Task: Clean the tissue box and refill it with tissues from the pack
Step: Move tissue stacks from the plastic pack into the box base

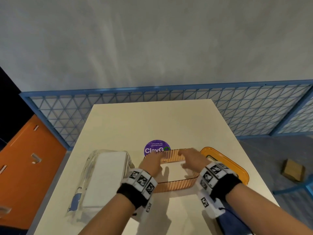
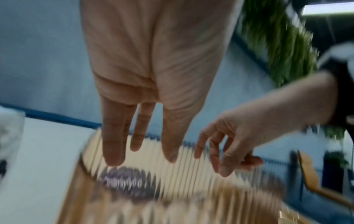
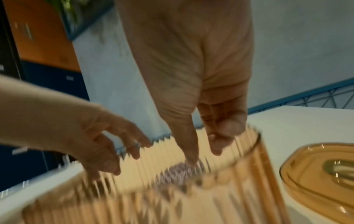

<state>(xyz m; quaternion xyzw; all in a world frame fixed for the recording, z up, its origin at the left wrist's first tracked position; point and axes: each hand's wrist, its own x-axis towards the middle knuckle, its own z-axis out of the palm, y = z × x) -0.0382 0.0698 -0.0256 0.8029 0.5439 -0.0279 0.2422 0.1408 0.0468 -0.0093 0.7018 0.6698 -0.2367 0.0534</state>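
In the middle of the white table (image 1: 169, 119), directly under both hands, stands the amber ribbed tissue box (image 1: 174, 184), open at the top, its long axis running left to right across the person. Its amber lid (image 1: 237, 168) lies flat just to the right of it, with the slot facing up. The pack of tissues (image 1: 108, 177), a clear wrapper around a white stack, lies to the left of the box, its long axis running away from the person.

The left hand (image 1: 153, 161) hovers over the box's far-left corner, fingers straight and pointing down toward the far wall, holding nothing. The right hand (image 1: 191, 158) hangs over the far-right part of the opening, fingers loosely bent and spread, also holding nothing. Whether either hand touches the rim cannot be told; the 2 wrist views are smeared by motion.

Judging from the layout, the pack sits nearer the left hand and the lid nearer the right, so fetching tissues would fall to the left side.

A purple round sticker (image 1: 156, 146) on the table is half hidden behind the box's far wall and shows through the ribs in the left wrist view as a blurred patch (image 2: 126, 180). The box floor looks pale and bare, though the hands cover part of it. A blue cloth (image 1: 232, 221) at the lower right is cut off by the right forearm and the frame edge.
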